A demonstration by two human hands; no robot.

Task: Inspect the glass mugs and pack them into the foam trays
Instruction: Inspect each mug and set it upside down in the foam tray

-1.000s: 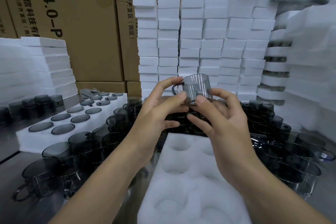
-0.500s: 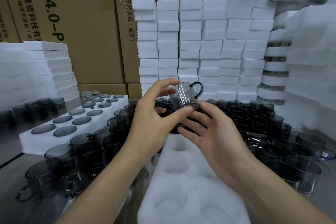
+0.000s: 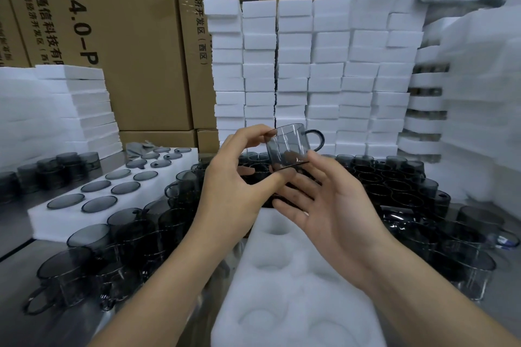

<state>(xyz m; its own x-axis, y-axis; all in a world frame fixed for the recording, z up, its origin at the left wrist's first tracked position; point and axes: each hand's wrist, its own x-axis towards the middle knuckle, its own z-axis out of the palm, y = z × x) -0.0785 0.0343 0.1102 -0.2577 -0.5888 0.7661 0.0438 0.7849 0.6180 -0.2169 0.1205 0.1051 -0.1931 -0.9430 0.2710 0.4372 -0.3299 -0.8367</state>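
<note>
A smoky grey glass mug (image 3: 287, 146), nearly upright with its handle (image 3: 318, 138) pointing right, is pinched by the left hand (image 3: 234, 189), the right hand (image 3: 335, 205) open beneath.

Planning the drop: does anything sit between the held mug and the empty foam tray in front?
Only the open right hand, spread under the mug that the left hand pinches, above the far end of the foam tray. Its visible pockets are empty.
</note>
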